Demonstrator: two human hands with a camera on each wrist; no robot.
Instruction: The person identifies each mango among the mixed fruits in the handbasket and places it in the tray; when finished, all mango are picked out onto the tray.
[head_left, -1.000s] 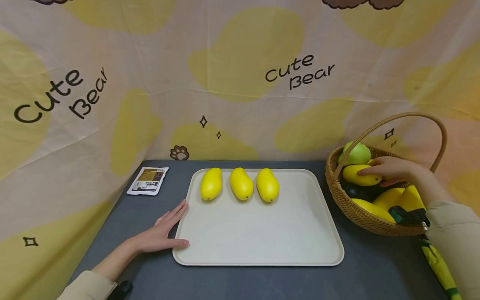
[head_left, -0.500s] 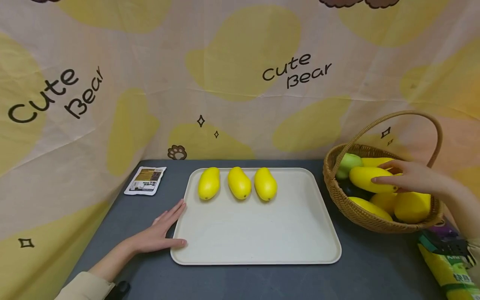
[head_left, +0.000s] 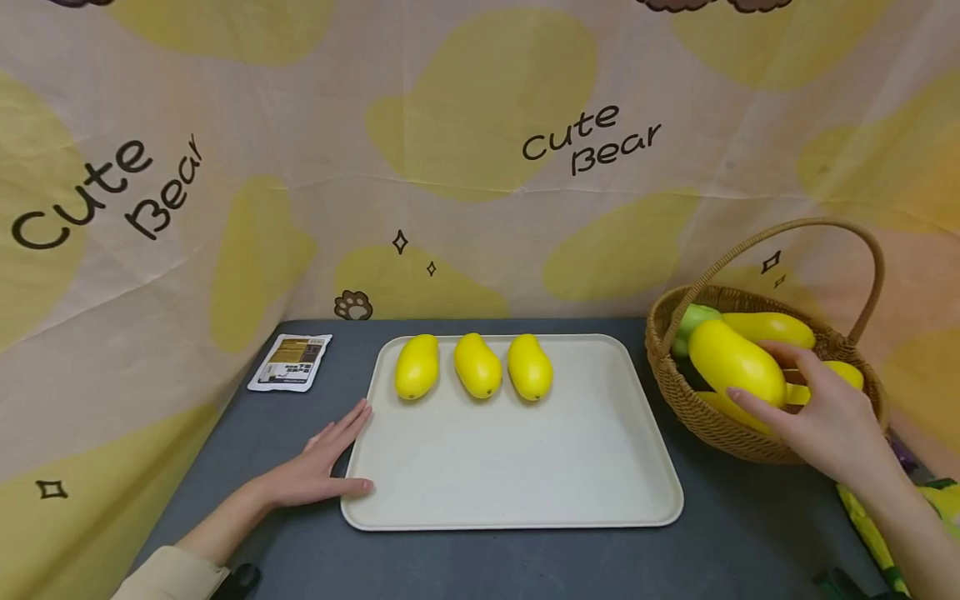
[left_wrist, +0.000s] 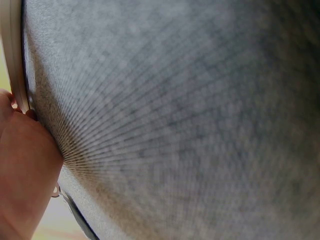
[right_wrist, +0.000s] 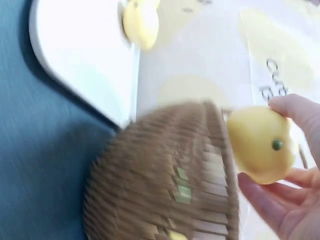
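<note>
In the head view my right hand (head_left: 832,421) holds a smooth yellow mango (head_left: 735,362) between thumb and fingers, raised over the wicker basket (head_left: 678,400). The right wrist view shows the mango's green stem spot (right_wrist: 277,145) and the thumb and fingers around it. A white tray (head_left: 510,467) lies on the dark table, with three mangoes in a row along its far side: a left mango (head_left: 417,367), a middle mango (head_left: 477,367) and a right mango (head_left: 530,367). My left hand (head_left: 315,471) rests with fingers spread on the tray's left edge.
The basket has a tall arched handle (head_left: 795,225) and holds more yellow fruit (head_left: 768,327) and a green one (head_left: 697,321). A flat white packet (head_left: 291,362) lies at the back left. A yellow-green bag (head_left: 862,521) lies at the right.
My right hand has lifted the mango out from among the fruit in the basket, then brought it nearer and turned it. The left hand and tray stay put.
</note>
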